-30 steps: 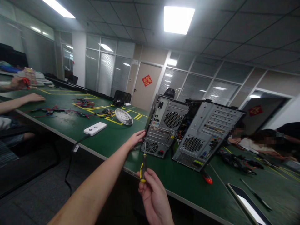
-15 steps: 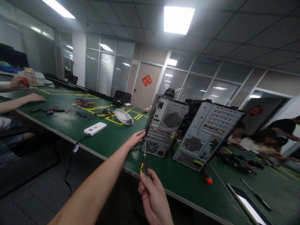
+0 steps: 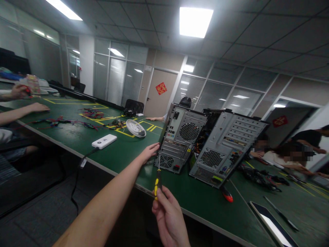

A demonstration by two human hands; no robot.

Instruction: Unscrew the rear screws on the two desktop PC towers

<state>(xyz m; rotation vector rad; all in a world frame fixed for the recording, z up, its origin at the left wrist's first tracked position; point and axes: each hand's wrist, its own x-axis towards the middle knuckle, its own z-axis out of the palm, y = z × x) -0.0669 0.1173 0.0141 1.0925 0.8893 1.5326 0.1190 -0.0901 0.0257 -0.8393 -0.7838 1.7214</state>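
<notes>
My right hand (image 3: 168,212) pinches the black-and-yellow handle of a screwdriver (image 3: 157,183). Its shaft points up at the lower left edge of the back of a computer case (image 3: 177,133), beside the small round fan grille. Whether the tip sits on a screw is too small to tell. Against the left side of that same case rests my left hand (image 3: 150,152), fingers stretched out and holding nothing; the fingertips are partly hidden at the case edge. A second computer case (image 3: 218,154) stands tilted in view just to the right.
On the green table (image 3: 123,161) lie a white power bank (image 3: 104,141) with a black cable, a white plastic basket (image 3: 135,128) and tangled wires (image 3: 59,120). To the right are a red-tipped tool (image 3: 227,195), a tablet (image 3: 272,223) and black cables (image 3: 259,176). Other people's hands rest farther off.
The screwdriver handle has turned in my right fingers, showing more yellow. My left hand stays put. Behind the case, another person's hand has reached farther left across the table.
</notes>
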